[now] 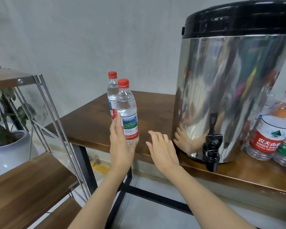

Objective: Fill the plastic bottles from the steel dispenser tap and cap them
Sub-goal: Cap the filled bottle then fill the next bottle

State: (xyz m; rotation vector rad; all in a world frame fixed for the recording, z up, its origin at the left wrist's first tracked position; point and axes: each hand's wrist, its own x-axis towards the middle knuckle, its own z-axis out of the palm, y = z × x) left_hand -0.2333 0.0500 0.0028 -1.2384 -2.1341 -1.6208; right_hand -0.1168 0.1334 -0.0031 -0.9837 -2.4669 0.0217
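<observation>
A clear plastic bottle [127, 109] with a red cap and full of water stands on the wooden table [92, 119]; my left hand [120, 144] grips its lower part. A second capped full bottle [112, 91] stands just behind it. My right hand [162, 147] hovers over the table edge with relaxed fingers, holding nothing, between the bottles and the steel dispenser [228, 90]. The dispenser's black tap [212, 144] sticks out over the table's front edge, to the right of my right hand.
Several plastic bottles [269, 136] with red and green labels stand right of the dispenser. A wood-and-metal shelf rack [31, 176] is at the left, with a potted plant [8, 138] behind it. A grey wall backs the table.
</observation>
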